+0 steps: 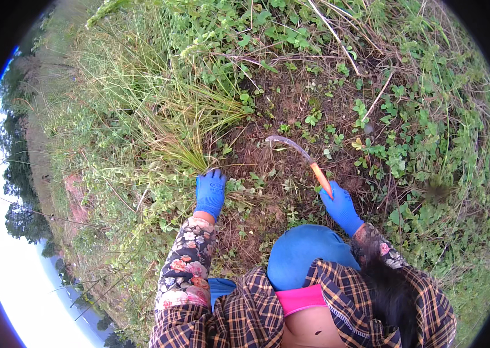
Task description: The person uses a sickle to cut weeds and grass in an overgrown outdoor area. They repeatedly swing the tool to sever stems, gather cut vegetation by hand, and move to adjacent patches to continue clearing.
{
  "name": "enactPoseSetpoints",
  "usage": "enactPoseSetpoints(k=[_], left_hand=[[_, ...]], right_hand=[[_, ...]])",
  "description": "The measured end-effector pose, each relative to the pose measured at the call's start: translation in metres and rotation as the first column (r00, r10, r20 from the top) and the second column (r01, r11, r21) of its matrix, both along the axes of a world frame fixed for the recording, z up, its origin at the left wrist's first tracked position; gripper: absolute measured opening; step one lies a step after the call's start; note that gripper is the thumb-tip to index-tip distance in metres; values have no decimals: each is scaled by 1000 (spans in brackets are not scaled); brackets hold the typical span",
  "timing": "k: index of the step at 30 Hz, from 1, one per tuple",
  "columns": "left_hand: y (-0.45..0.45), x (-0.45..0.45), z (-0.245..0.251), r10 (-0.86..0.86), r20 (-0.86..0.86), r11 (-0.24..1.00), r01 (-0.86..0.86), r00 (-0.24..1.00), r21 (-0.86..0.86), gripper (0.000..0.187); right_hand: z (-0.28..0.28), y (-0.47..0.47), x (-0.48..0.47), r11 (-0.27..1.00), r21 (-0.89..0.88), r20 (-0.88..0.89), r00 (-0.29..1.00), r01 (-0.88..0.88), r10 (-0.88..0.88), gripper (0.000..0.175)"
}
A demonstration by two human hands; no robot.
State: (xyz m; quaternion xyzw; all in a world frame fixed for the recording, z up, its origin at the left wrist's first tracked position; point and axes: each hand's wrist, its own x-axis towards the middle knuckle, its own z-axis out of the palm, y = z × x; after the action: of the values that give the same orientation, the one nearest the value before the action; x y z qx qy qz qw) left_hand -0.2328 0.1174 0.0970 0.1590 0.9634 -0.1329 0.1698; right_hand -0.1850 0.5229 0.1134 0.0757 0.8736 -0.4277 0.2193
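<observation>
My right hand (340,206), in a blue work glove, is closed around the orange handle of a sickle (293,145). Its curved metal blade points up and to the left, over the soil. On the left, my left hand (211,189), also in a blue glove, is at the base of a tuft of long grass (190,152). Its fingertips are turned away and partly hidden, so whether they grip the stems cannot be told. Small leafy weeds (286,182) grow on the brown ground between my hands.
Dense green weeds (419,156) stand on the right, with tall grass (140,87) at the upper left. Dry stalks (336,37) lie across the plants at the top. My bent knee (310,254) in blue trousers is close below the sickle. Trees (23,174) show at the far left.
</observation>
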Motion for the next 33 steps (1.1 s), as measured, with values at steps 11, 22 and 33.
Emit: enactPoseSetpoints(k=[11, 22, 33], left_hand=[[67, -87, 36, -227, -49, 974, 225, 973, -38, 37], [89, -194, -14, 43, -6, 981, -44, 999, -188, 60], [50, -95, -15, 34, -142, 999, -33, 989, 8, 29]], right_hand=[[-63, -85, -157, 987, 54, -203, 966, -154, 162, 42], [-88, -94, -161, 973, 177, -276, 941, -148, 194, 31], [-9, 18, 13, 988, -2, 105, 982, -156, 155, 33]])
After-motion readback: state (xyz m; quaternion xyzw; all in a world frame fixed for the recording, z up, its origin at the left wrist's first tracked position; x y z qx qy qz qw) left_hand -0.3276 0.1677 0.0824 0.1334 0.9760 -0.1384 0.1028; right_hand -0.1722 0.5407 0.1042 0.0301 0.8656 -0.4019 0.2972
